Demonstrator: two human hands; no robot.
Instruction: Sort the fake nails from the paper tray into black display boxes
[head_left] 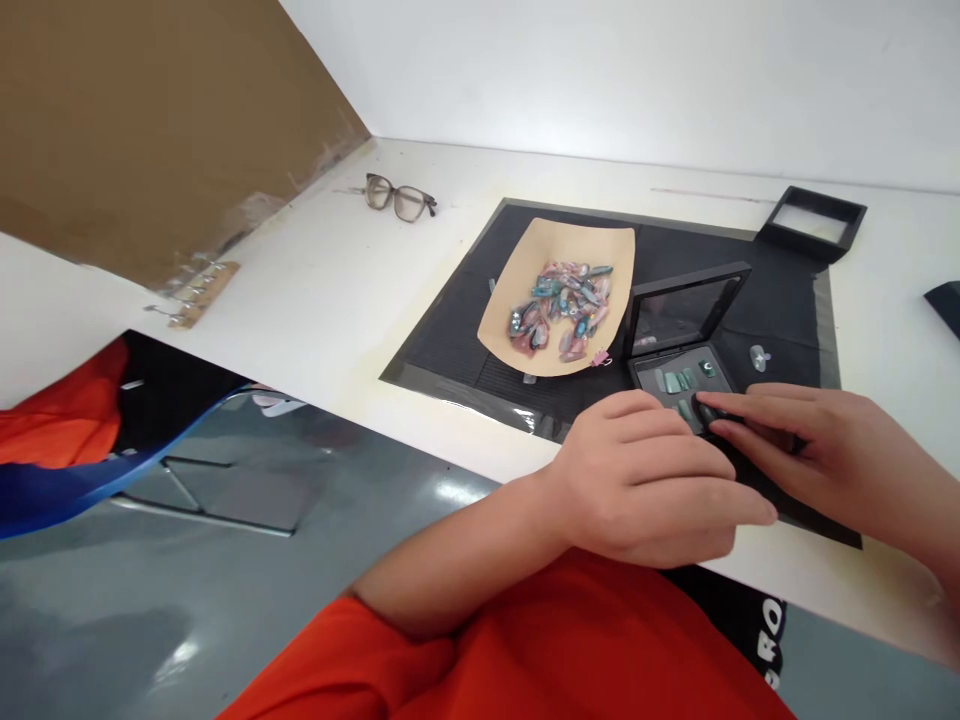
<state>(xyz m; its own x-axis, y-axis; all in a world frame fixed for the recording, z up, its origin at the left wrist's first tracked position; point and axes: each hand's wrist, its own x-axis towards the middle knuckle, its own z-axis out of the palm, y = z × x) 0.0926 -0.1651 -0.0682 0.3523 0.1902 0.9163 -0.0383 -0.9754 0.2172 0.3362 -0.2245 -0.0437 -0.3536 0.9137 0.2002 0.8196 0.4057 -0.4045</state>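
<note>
A small black case (681, 318) stands with its see-through lid raised, and several green-teal fake nails (679, 381) lie in rows on its grey insert. My right hand (817, 440) reaches in from the right, its fingertips closed on a dark fake nail (703, 410) at the front of the insert. My left hand (660, 485) is curled just in front of the case; its fingertips are turned away, so whatever they hold is hidden. Beside the case, a tan paper tray (517, 265) bears a heap of pink, teal and clear fake nails (566, 300).
A black mat (675, 235) lies under the tray and case. One clear nail with a star (760, 357) lies right of the case. Behind stands an empty black frame (814, 222). Glasses (400, 197) and a clipped wooden piece (204, 295) are to the left.
</note>
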